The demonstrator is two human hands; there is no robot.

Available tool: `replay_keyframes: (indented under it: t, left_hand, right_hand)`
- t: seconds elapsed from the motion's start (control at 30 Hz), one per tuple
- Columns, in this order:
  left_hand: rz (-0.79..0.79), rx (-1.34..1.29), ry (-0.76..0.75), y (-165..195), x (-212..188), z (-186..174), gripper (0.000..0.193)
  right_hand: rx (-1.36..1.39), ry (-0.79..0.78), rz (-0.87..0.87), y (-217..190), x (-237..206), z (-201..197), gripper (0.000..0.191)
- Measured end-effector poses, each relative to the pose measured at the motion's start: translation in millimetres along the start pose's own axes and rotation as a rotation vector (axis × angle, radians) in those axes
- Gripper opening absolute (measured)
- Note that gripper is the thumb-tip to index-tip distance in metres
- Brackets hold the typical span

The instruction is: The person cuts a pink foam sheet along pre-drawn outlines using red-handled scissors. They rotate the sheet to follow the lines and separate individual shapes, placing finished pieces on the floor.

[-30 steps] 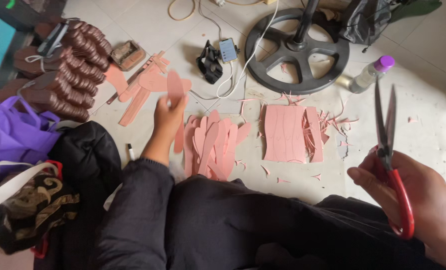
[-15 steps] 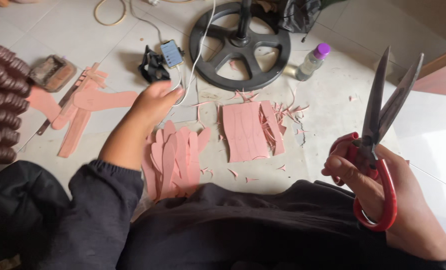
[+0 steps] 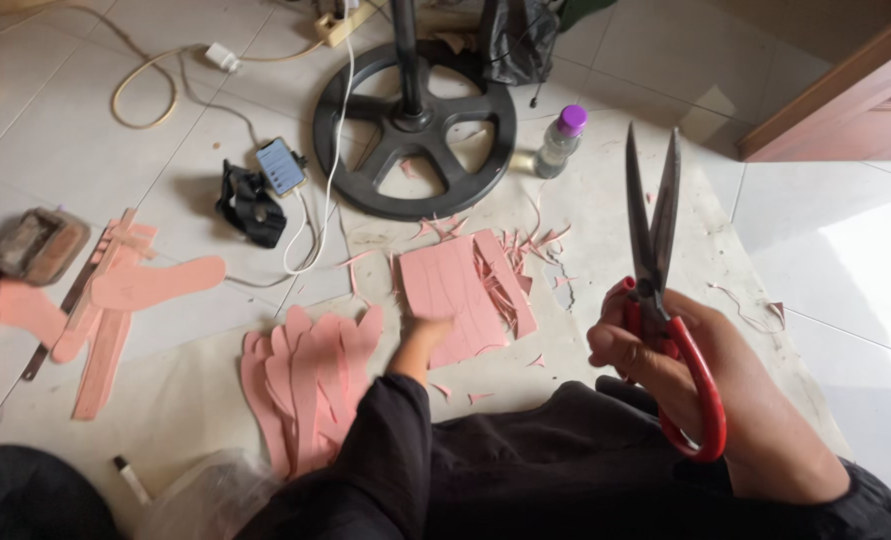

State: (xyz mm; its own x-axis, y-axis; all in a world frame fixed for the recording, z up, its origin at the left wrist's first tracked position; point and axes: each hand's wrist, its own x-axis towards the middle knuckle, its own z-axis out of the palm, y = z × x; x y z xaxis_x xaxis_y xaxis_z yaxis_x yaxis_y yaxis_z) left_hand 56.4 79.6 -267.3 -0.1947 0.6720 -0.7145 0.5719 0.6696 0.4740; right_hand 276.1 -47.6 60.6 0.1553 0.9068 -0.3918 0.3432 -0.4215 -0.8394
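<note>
pink sheet [image 3: 456,290] under left hand [image 3: 428,335]

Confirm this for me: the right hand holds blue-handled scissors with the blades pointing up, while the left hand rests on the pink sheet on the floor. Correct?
Not quite. In the head view the scissors in the right hand have red handles, not blue. The rest holds: blades point up, and the left hand rests on the pink sheet on the floor.
</note>
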Motion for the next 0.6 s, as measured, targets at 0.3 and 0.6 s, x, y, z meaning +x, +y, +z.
replay_keyframes:
  t: [0.3,0.6]
  left_hand:
    - [-0.249,0.253,0.258,-25,-20,51,0.101]
    - [0.028,-0.064,0.033,-31,4,39,0.056]
  right_hand:
    - [-0.118,-0.017,0.218,7,-16,-15,0.041]
    - [0.213,0.009,0.123,47,-38,-27,0.047]
